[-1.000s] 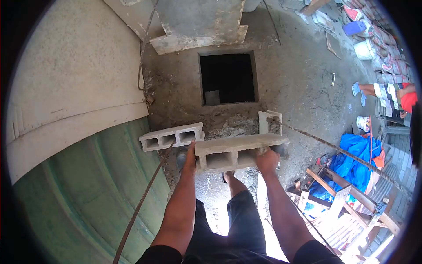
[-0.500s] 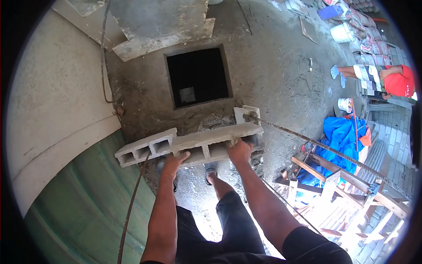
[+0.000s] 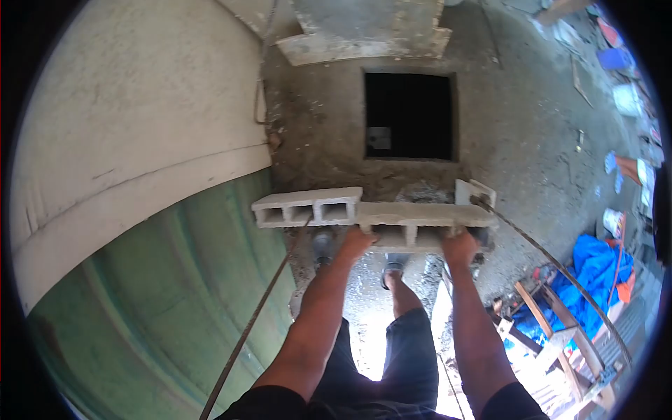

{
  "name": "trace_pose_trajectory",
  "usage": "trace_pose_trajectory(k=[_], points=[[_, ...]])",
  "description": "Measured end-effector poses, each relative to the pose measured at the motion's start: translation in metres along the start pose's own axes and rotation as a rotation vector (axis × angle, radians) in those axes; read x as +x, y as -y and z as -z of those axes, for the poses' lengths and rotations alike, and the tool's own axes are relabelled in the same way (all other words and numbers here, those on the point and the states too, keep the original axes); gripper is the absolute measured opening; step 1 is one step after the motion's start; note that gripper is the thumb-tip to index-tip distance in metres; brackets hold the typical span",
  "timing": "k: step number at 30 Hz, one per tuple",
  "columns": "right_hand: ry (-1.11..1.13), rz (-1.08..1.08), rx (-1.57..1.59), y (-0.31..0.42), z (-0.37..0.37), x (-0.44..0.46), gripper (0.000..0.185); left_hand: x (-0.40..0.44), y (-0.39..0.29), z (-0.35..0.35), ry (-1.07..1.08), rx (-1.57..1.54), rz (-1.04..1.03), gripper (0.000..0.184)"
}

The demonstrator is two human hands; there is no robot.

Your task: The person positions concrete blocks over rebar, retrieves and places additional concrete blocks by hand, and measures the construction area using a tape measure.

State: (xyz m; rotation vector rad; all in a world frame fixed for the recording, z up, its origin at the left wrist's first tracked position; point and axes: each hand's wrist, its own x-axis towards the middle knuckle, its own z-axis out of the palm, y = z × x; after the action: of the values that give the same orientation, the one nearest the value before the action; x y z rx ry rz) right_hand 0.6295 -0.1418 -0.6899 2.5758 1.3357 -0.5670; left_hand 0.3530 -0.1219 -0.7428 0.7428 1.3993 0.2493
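Note:
A grey hollow concrete block (image 3: 420,215) lies across the space before my legs, its open cells facing me. My left hand (image 3: 358,243) grips its left end, fingers hooked into the cell. My right hand (image 3: 460,247) is closed on its right part, fingertips hidden inside another cell. Touching or nearly touching its left end is a second concrete block (image 3: 304,198), with a rusty steel bar (image 3: 262,301) rising past its front. Behind the right end, a further block (image 3: 465,190) partly shows, and another rusty bar (image 3: 553,250) slants from it toward the lower right.
Beyond the blocks is a dark square opening (image 3: 409,115) in the concrete floor. A green corrugated sheet (image 3: 161,294) and a pale wall (image 3: 147,98) stand on the left. At right lie a blue tarp (image 3: 591,262) and wooden framing (image 3: 560,343). A person's legs (image 3: 628,168) show farther right.
The view has swung, shifting the scene rightward and levelling it. The block in my hands now sits more in line with the left block. Both hands keep their hold.

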Motion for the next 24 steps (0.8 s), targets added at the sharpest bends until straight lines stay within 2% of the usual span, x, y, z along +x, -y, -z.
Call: trace_pose_trajectory(k=[2, 3, 5, 9, 12, 15, 18, 20, 22, 23, 24], points=[[0.001, 0.013, 0.016, 0.003, 0.003, -0.001, 0.042, 0.004, 0.004, 0.002, -0.020, 0.271, 0.004, 0.044], [-0.002, 0.026, 0.031, 0.005, 0.007, -0.002, 0.042, 0.001, 0.000, 0.004, -0.050, 0.275, 0.017, 0.044], [-0.019, 0.048, 0.044, 0.004, 0.006, -0.003, 0.041, -0.005, -0.008, 0.003, -0.058, 0.056, 0.038, 0.042], [-0.043, 0.048, 0.063, 0.006, 0.011, -0.004, 0.040, -0.003, -0.006, 0.000, -0.063, 0.076, 0.033, 0.040], [0.017, -0.009, 0.091, 0.006, 0.017, -0.006, 0.039, 0.004, 0.008, -0.006, -0.117, -0.004, -0.067, 0.038], [0.029, -0.012, 0.097, 0.011, 0.018, -0.005, 0.040, 0.012, 0.006, -0.003, -0.104, 0.016, -0.091, 0.038], [-0.037, 0.016, 0.088, 0.009, 0.013, -0.003, 0.041, 0.016, 0.009, 0.000, -0.052, 0.077, -0.044, 0.046], [0.069, -0.045, 0.068, 0.013, 0.019, 0.000, 0.041, 0.020, 0.015, -0.001, -0.064, 0.071, -0.045, 0.045], [0.009, 0.007, 0.028, 0.006, 0.010, -0.001, 0.048, 0.023, 0.025, -0.003, -0.118, 0.120, -0.083, 0.043], [-0.028, -0.010, 0.023, 0.000, 0.001, 0.000, 0.048, 0.023, 0.028, -0.001, -0.075, 0.164, -0.141, 0.042], [0.092, -0.081, -0.044, 0.003, 0.004, 0.001, 0.047, 0.024, 0.032, -0.001, -0.023, 0.205, -0.205, 0.041]])
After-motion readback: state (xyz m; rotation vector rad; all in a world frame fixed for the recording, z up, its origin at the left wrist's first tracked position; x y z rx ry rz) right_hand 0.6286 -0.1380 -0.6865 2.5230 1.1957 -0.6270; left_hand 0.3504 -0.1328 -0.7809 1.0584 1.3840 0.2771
